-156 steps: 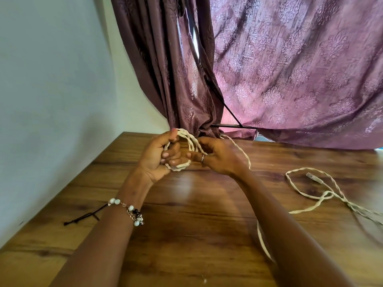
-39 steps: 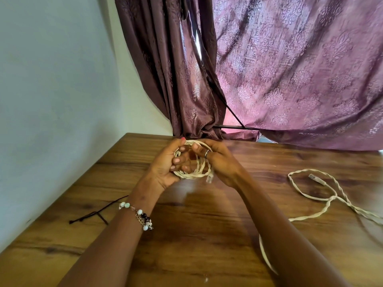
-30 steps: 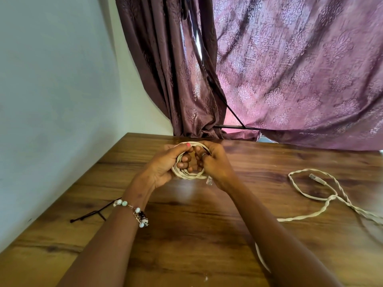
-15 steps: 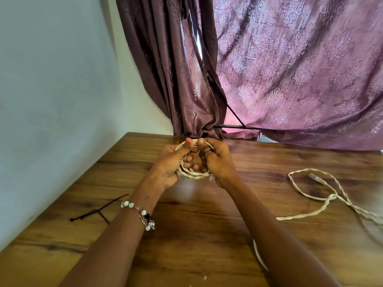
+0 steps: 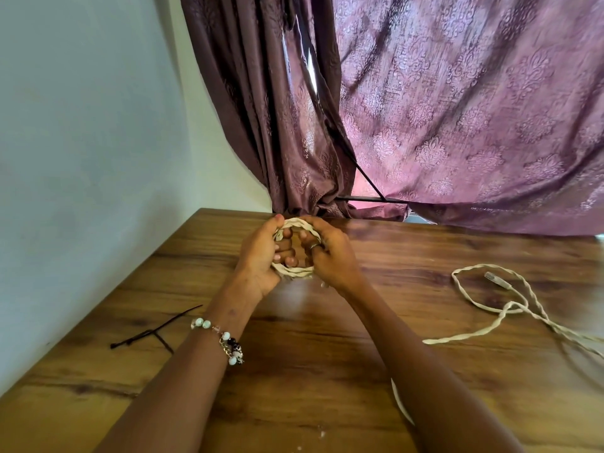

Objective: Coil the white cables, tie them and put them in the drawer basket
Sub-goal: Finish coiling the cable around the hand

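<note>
Near table's [image 5: 327, 371] far edge, coiled cable [image 5: 294, 273] between both hands.

Place: we take it for a home room — not a workshop.
Signs: patterned purple curtains [image 5: 457, 125] draped behind a wooden table [image 5: 294, 371], set against a plain painted wall [image 5: 81, 125].

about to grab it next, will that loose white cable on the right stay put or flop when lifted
Probably floppy: the loose white cable lies in slack, wandering loops on the table. Likely light, being thin. Its plug end may dangle.
</note>
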